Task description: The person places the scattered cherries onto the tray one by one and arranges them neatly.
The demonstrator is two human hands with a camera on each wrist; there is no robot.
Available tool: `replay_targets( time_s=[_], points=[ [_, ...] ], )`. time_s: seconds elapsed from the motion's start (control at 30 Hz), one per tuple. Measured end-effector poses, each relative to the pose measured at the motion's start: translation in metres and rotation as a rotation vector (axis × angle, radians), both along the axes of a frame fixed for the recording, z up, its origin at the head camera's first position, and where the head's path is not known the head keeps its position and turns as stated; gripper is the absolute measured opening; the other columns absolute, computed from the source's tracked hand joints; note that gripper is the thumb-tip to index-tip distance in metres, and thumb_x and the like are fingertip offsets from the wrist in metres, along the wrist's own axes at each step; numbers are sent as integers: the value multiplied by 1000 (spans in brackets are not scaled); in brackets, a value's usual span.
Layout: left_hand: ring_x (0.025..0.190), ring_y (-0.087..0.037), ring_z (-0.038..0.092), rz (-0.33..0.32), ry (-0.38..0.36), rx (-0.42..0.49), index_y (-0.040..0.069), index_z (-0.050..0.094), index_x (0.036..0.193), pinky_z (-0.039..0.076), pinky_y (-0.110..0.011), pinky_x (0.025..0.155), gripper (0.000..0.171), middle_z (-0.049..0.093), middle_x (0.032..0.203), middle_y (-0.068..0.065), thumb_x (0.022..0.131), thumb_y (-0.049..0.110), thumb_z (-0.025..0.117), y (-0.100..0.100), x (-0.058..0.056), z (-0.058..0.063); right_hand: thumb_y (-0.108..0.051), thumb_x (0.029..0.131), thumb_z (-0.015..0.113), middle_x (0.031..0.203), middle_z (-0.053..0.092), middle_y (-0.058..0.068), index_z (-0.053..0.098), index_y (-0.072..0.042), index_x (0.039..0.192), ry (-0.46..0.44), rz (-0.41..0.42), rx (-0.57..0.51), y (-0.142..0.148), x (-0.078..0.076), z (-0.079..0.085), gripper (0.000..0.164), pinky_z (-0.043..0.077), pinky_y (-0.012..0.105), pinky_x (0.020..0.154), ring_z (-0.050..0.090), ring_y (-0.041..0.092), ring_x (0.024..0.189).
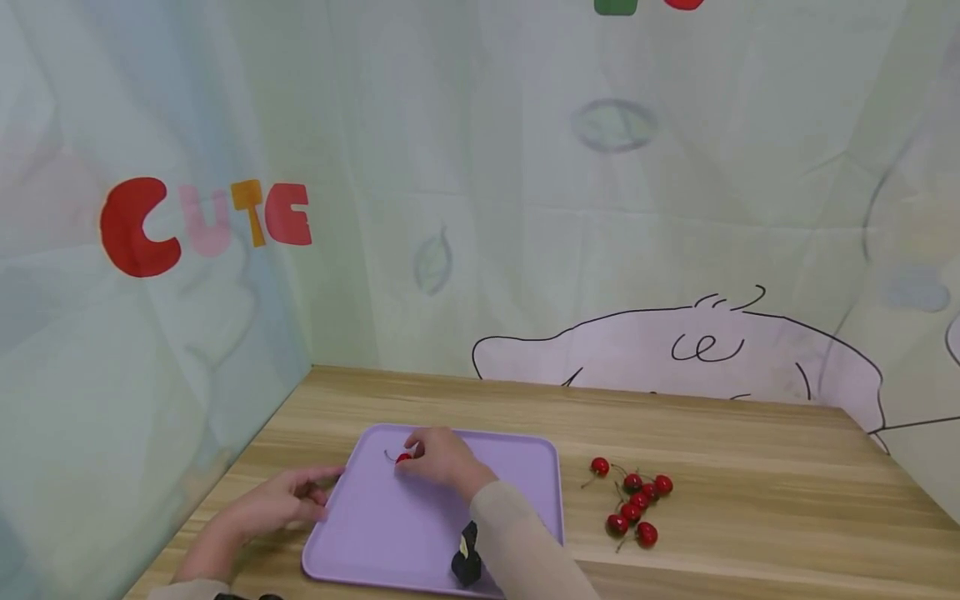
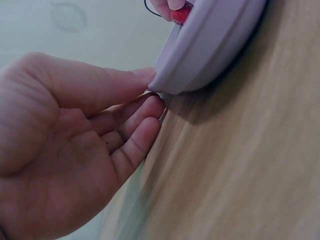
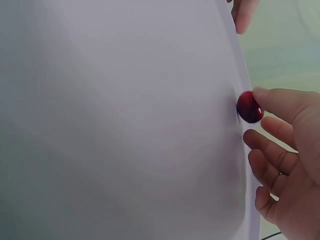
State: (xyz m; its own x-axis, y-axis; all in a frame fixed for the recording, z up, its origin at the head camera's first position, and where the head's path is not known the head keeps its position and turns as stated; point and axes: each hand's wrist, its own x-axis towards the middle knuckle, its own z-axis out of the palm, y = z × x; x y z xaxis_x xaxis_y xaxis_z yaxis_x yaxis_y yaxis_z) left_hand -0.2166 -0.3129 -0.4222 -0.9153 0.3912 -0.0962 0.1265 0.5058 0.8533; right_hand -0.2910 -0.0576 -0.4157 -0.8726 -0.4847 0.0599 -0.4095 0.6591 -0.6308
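Observation:
My right hand [image 1: 444,462] is over the far left part of a purple tray [image 1: 382,529]. Its thumb and a finger pinch a red cherry [image 1: 403,458], whose thin stem points left. The right wrist view shows that cherry [image 3: 250,107] low by the tray surface, against the thumb tip, with the other fingers loosely bent. At the tray's left edge, my left hand [image 1: 273,502] grips the rim. In the left wrist view the thumb of the left hand [image 2: 75,130] lies on the tray rim [image 2: 172,75], with the curled fingers below it.
Several red cherries [image 1: 632,512] with stems lie loosely grouped on the wooden table [image 1: 750,500], right of the tray. A black wrist device [image 1: 467,562] sits by the right sleeve [image 1: 525,542]. Printed cloth walls [image 1: 450,167] stand behind and at the left.

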Motion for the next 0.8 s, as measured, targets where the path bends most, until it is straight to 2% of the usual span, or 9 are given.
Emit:
replay_targets(
  time_s=[0.13,0.3,0.47,0.57,0.63,0.8],
  points=[
    [89,-22,50,17,-17,-19,-11,38,140,46,-27,70,69,57,97,-10,80,3,68,1,1,3,-27,84,72,87,64,-1,69,-10,108,-17,-19,-20,5,-2,3,30,47,27,70,56,11,76],
    [89,-23,50,15,-8,-20,-12,38,140,46,-27,70,69,57,98,-12,79,2,67,2,2,4,-27,85,72,89,65,0,68,-8,110,9,-11,-65,18,-6,12,32,46,26,69,56,11,77],
    [92,-24,50,6,-10,-15,-11,39,140,46,-28,72,68,56,115,-18,80,2,67,0,1,1,-27,87,70,92,65,0,68,-8,110,43,-9,-97,43,-11,23,30,46,26,67,56,12,79],
    [94,-25,49,21,-27,-27,-9,40,140,45,-29,73,67,55,119,-18,80,4,67,1,0,2,-27,87,69,92,65,0,68,-8,110,55,-19,-118,62,-13,29,29,45,26,66,54,12,79],
    [94,-24,49,30,-37,-35,-8,40,141,44,-30,74,68,55,117,-16,80,5,68,1,0,2,-26,88,69,92,65,0,68,-8,111,64,-21,-135,76,-13,34,30,45,26,64,54,12,78],
    [91,-23,49,-10,-16,-31,-12,37,140,44,-28,71,67,56,107,-13,82,4,66,0,-1,4,-27,89,67,93,65,1,67,-7,114,96,-29,-147,113,-12,45,32,45,26,63,53,12,78]
  ],
)
